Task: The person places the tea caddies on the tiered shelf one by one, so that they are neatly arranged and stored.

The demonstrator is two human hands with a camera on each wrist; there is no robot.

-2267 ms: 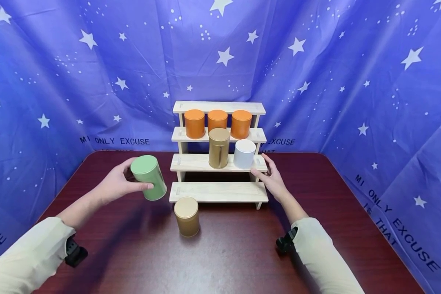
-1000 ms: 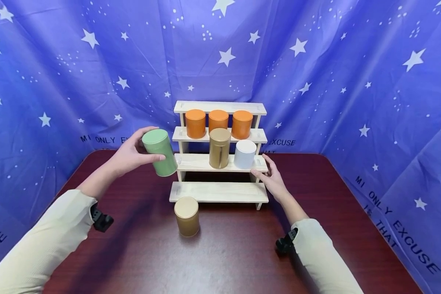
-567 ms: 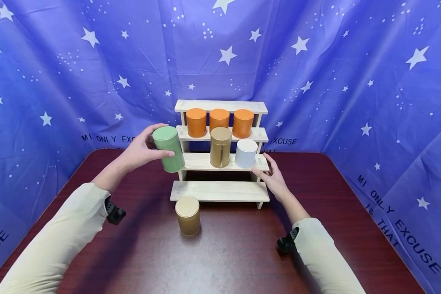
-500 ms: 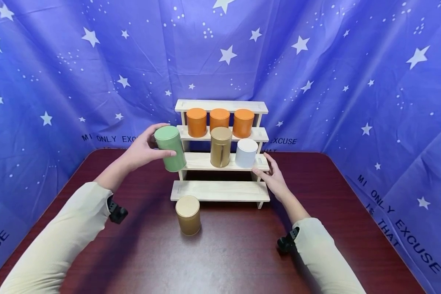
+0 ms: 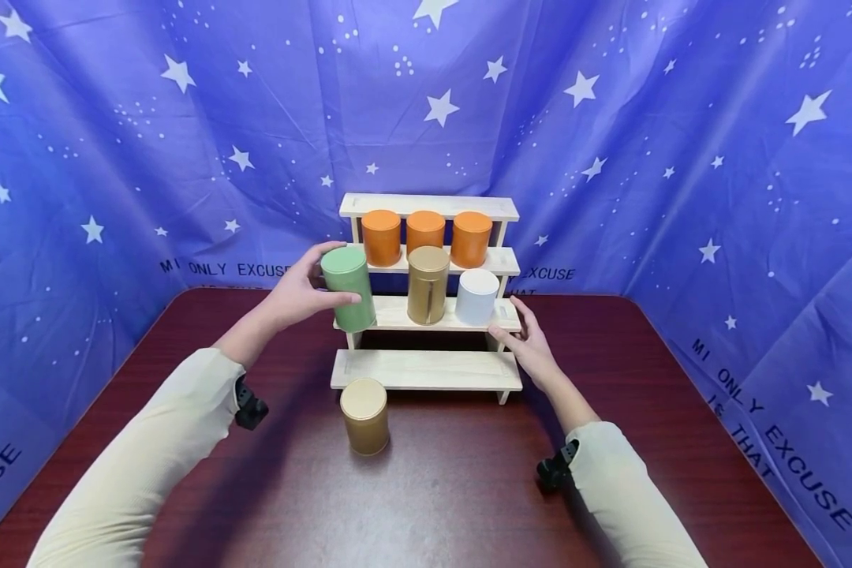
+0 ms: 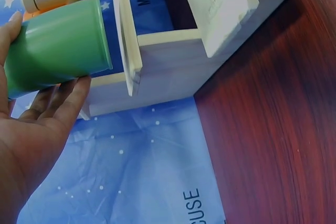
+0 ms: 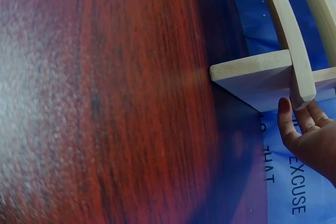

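My left hand (image 5: 300, 293) grips a green canister (image 5: 351, 296), thumb in front and fingers behind, at the left end of the second step up of a wooden tiered shelf (image 5: 426, 371). In the left wrist view, a narrow gap shows between the base of the green canister (image 6: 63, 45) and the board. That same step carries a tall gold canister (image 5: 427, 292) and a short white canister (image 5: 476, 300). At its right end, my right hand (image 5: 532, 347) holds the board between thumb and fingers, as the right wrist view shows with the hand (image 7: 315, 140).
Three orange canisters (image 5: 382, 241) line the third step. A shorter gold canister (image 5: 365, 422) stands on the dark red table (image 5: 454, 489), before the shelf's front left. Blue star-patterned cloth (image 5: 426, 102) hangs behind and on both sides.
My left hand has carried the green canister up and to the right, from beside the shelf to over its second step. The right hand has kept its place.
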